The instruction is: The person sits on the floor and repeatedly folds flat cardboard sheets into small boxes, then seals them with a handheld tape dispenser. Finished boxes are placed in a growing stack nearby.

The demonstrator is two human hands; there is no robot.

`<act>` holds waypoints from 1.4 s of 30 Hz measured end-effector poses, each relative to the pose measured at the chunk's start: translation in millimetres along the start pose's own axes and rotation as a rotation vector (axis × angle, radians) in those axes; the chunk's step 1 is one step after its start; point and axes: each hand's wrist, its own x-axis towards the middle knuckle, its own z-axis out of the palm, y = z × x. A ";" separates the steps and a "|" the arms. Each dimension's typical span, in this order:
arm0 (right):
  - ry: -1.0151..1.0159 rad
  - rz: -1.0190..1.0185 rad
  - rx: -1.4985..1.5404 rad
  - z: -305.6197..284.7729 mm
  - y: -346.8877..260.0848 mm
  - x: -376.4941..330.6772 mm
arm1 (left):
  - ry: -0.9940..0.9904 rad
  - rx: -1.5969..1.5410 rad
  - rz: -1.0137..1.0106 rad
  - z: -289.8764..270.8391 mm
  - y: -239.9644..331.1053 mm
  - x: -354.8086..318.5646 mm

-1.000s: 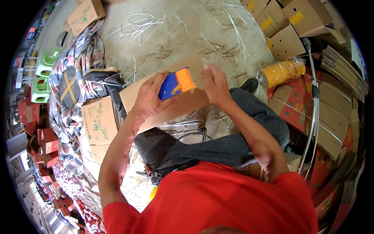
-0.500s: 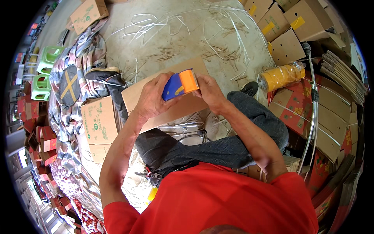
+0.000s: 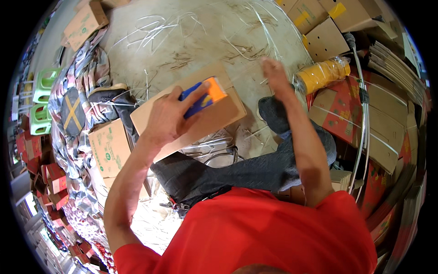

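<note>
My left hand (image 3: 166, 113) grips a blue-and-orange tape dispenser (image 3: 217, 90), its fingers wrapped over the blue side and the index finger stretched toward the orange part. The dispenser rests on or just above a plain brown cardboard box (image 3: 214, 124) in front of my legs; I cannot tell if they touch. Off to the right of the box, my right hand (image 3: 276, 77) is raised with its fingers drawn together. Motion smears it, and what it holds, if anything, does not show clearly.
A printed carton (image 3: 109, 148) stands left of the box. Wrapped yellow tape rolls (image 3: 323, 76) lie at right, by flattened red-and-brown cartons (image 3: 340, 121) and a metal pole (image 3: 364, 109). White strapping (image 3: 155, 29) litters the floor ahead. Green stools (image 3: 45, 86) are far left.
My right hand has left the dispenser and moved right and forward. The dispenser, in my left hand, has turned slightly and sits lower over the box. The whole view has shifted a little.
</note>
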 end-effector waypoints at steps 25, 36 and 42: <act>-0.094 0.331 0.221 -14.9 132.1 13.4 | -0.277 0.238 0.035 -15.7 5.7 35.6; -0.091 0.150 0.225 85.4 214.5 -11.6 | -0.295 0.286 0.060 -5.7 10.5 56.5; -0.155 0.197 0.196 110.1 201.8 -15.7 | -0.325 0.261 0.040 -4.3 12.3 55.5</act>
